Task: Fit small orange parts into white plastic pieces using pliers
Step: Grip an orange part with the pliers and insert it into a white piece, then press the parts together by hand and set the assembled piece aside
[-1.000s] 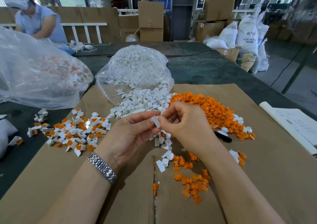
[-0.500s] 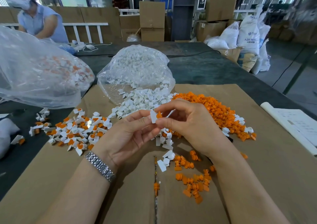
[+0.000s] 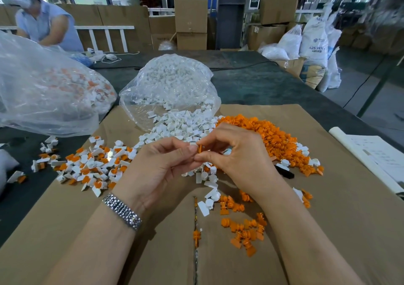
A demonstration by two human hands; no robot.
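Orange part (image 3: pixel 199 149) pinched in right hand (image 3: pixel 238 156) fingertips, touching white piece (image 3: pixel 193 146) pinched by left hand (image 3: pixel 159 164); both hands closed narrow round their parts, raised above cardboard sheet (image 3: pixel 328 197) at centre, probably for alignment before pressing together. Loose white pieces (image 3: pixel 181 125) at 12 o'clock, spilling from clear bag (image 3: pixel 170 83); orange heap (image 3: pixel 269 136) at 1 o'clock, within right-hand reach. Assembled pieces (image 3: pixel 91 164) at 9 o'clock, apparently sorted apart from stock. Dark handle (image 3: pixel 284 172) at 3 o'clock, possibly pliers, untouched. Bench (image 3: pixel 262 86) beneath.
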